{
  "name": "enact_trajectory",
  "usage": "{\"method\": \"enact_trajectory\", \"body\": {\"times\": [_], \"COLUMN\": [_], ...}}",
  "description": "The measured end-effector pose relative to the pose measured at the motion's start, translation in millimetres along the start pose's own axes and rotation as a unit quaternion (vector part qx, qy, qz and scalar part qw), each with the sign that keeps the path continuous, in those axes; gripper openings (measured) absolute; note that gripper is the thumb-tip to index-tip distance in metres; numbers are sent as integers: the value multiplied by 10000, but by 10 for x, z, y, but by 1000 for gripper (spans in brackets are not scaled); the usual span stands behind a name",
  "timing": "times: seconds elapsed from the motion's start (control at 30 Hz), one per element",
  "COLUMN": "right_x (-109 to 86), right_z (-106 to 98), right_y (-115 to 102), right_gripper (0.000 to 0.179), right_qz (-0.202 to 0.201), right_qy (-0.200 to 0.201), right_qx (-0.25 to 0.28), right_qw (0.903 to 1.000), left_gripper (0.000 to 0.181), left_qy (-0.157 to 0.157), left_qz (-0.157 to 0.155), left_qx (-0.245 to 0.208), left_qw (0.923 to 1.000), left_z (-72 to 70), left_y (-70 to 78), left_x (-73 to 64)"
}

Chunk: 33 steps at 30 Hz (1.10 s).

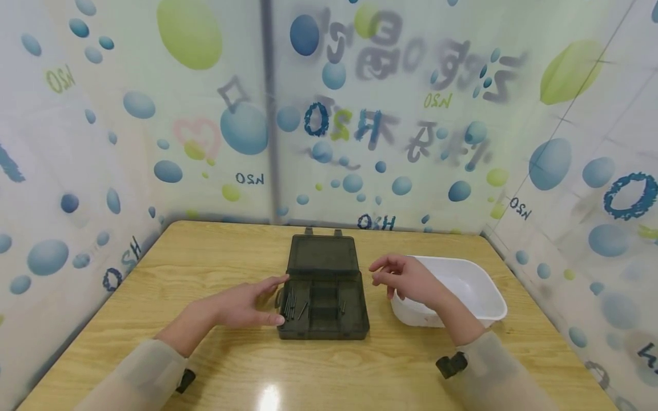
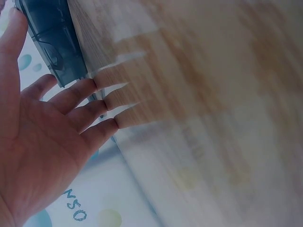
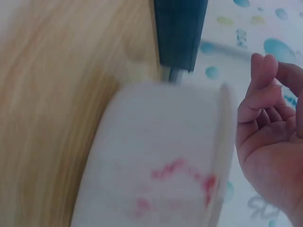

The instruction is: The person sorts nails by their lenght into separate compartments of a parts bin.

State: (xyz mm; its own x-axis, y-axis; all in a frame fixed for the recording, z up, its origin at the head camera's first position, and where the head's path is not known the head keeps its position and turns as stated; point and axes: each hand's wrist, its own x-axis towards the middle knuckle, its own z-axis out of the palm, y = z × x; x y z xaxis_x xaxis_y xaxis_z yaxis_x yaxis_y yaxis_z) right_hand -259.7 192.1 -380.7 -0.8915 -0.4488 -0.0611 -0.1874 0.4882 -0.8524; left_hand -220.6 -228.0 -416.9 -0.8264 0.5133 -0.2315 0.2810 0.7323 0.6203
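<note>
Head view: dark case, midway between tabletop's side edges; left hand, fingers spread, nearer, at its left edge; right hand (grip cannot be told) rightward.

Txt obs.: wall bears mirror-rev. "H2O", lgst in blue/grn nr ctr, w/ smaller dk & grn repeats, plus lg blurred grey chars, rev., unclear; red marks on tub illeg.
</note>
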Motion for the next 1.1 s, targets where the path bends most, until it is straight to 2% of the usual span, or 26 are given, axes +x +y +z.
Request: {"method": "enact_trajectory", "body": {"times": [0.27,0.5,0.7,0.9,1.1], "right_x": [-10,30,8,-57,-52], "right_z": [-426,-653,-745,-754,-722], "right_y": [246,490,680,829,908], "right_gripper": [34,36,35,34,39], "right_qz": [315,589,919,1357,1380], "right_qy": [136,68,55,22,-32], "right_qx": [20,-222,-366,-580,-828], "right_qw": [9994,9980,9951,9891,9870], "left_gripper": [102,102,102,101,102], "left_qy": [-31,-31,-27,-28,-33], "left_qz": [-6,-4,-15,-16,8], "left_qx": [-36,-1,16,28,56], "left_qw": [10000,10000,10000,10000,10000], "left_z": [-11,-16,-9,-7,-18], "left_y": [-5,-6,2,1,-2], "left_x": [5,-3,-6,-1,-8]}}
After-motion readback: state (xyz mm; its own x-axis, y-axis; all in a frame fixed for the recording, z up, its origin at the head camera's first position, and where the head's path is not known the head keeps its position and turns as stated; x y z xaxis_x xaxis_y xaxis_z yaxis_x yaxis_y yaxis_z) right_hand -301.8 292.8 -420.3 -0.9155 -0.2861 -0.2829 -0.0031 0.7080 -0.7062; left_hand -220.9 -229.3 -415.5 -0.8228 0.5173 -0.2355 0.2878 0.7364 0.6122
